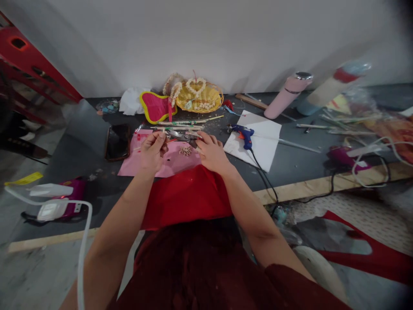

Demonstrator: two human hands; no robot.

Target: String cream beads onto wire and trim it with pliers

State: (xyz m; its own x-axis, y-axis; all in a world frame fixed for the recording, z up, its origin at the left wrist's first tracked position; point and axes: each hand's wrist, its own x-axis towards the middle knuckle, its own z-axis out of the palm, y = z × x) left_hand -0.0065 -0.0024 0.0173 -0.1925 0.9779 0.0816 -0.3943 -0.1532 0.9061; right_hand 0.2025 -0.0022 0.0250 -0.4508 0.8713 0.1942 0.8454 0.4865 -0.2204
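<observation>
Inside the counter's front edge (303, 187), the left hand (152, 151) pinches a small piece (163, 130), the grip of the right hand (211, 151) unclear, in what seems fine handwork next needing careful alignment.

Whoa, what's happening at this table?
Someone is working with both bare hands over a pink sheet. The left hand seems to pinch a tiny pale piece; I can't tell whether the right hand holds anything. Between them lies a little pile of small pale bits. A blue glue gun rests on a white sheet to the right.
</observation>
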